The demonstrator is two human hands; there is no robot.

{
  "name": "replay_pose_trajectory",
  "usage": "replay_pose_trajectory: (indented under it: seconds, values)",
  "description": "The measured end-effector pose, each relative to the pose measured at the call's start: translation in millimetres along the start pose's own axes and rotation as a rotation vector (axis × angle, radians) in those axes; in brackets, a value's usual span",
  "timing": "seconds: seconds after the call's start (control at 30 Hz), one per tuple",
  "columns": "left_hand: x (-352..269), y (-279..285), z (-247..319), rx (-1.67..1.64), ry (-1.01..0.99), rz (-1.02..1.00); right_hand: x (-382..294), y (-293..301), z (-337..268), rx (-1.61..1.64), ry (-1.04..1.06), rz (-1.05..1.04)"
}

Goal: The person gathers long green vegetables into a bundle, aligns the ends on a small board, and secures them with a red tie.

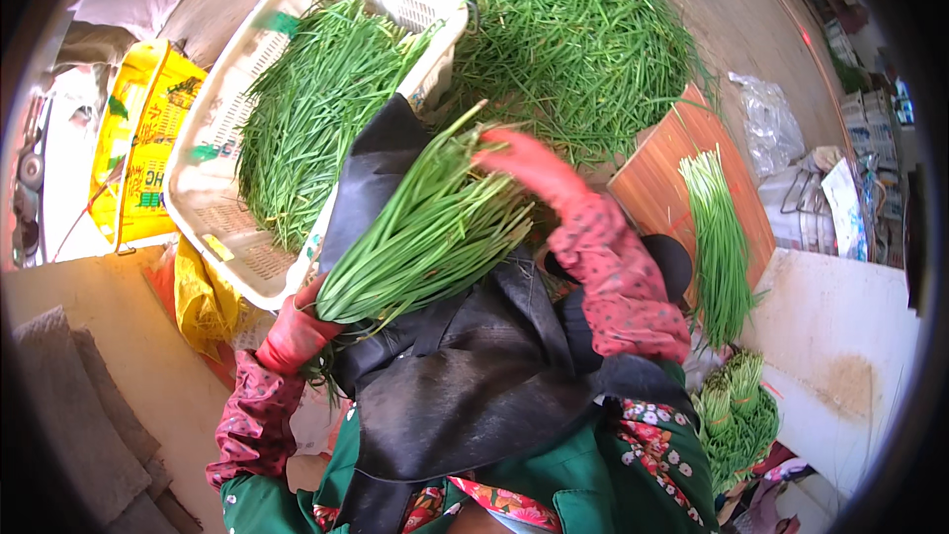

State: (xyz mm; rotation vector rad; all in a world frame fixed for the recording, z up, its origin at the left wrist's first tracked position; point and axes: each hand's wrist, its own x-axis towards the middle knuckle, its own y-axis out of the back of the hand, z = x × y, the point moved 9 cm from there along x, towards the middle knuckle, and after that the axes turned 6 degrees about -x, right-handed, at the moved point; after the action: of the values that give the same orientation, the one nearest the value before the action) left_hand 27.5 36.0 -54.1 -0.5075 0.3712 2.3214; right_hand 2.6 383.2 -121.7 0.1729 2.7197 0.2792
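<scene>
My left hand (pixel 298 326), in a red rubber glove, grips the leafy end of a bunch of green garlic chives (pixel 426 245). The bunch lies slantwise over my black apron (pixel 474 400), its pale cut ends fanned out to the upper right. Blurred by motion, my right hand (pixel 530 163) in a matching glove is at those stem ends, fingers bent; whether it pinches any stems is unclear. Beyond the bunch, a white plastic crate (pixel 215 163) holds a heap of loose chives (pixel 326 119).
A large chive pile (pixel 563 44) covers the floor ahead. At right, a sorted bunch (pixel 715 237) rests on a wood-grain board (pixel 667 163), with banded bundles (pixel 741 415) below it. A yellow crate (pixel 144 148) stands left; a clear plastic bag (pixel 769 122) lies far right.
</scene>
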Motion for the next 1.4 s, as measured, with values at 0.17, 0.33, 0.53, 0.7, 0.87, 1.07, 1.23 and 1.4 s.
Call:
replay_pose_trajectory:
  seconds: [0.17,0.33,0.53,0.7,0.87,1.07,1.23,1.4]
  values:
    - [-6,17,-28,-0.150,0.185,-0.012,20,24,24,0.375,-0.247,0.248]
    - [-7,18,-31,-0.134,0.240,-0.055,15,64,44,0.546,-0.209,0.120]
    - [-9,41,-17,-0.427,0.341,0.087,-16,-34,-57,0.404,0.054,-0.334]
    - [15,35,-27,-0.555,0.268,0.118,9,9,9,0.780,-0.085,0.030]
    - [13,40,-40,-0.467,0.381,0.089,11,94,65,1.045,-0.039,0.289]
    - [16,46,-36,-0.348,0.345,0.019,39,6,-54,0.313,0.016,-0.109]
    - [19,43,-27,-0.250,0.307,-0.048,41,-31,-66,0.427,0.034,-0.106]
    - [26,27,-15,-0.301,0.268,-0.057,33,99,60,0.957,-0.110,0.330]
